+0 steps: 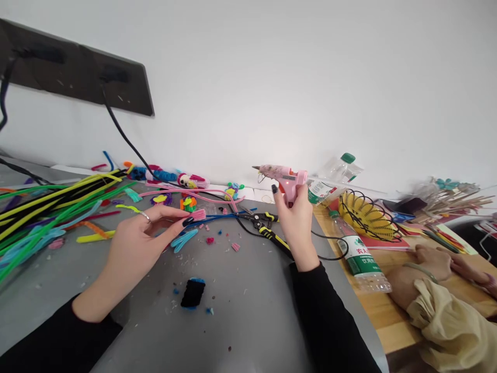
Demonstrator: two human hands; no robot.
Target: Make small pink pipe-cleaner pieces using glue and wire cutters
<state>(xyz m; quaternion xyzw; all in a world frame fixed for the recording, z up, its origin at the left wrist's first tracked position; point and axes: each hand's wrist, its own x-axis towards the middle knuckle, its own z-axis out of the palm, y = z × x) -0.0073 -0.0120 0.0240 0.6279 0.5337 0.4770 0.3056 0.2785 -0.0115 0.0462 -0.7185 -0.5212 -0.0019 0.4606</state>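
Between the thumb and fingers of my left hand [142, 246] is a small bundle of pink pipe cleaner pieces [199, 215]. My right hand [295, 223] grips a pink glue gun [277, 173] by its handle, with the nozzle pointing left and an orange light showing on its body. On the grey mat [256, 305], nearer to me, lies a small black and blue pipe cleaner block [193, 293], touched by neither hand. Yellow and black pliers [267, 228] rest beside my right hand. A folded light blue pipe cleaner [183, 240] lies by my left fingertips.
Loose pipe cleaners [50, 217] pile up at the left. Small pipe cleaner figures [192, 180] line the wall. Plastic bottles [361, 261] and a yellow basket [363, 215] stand or lie at the right, near another person's hands [430, 261]. Black cables cross the mat.
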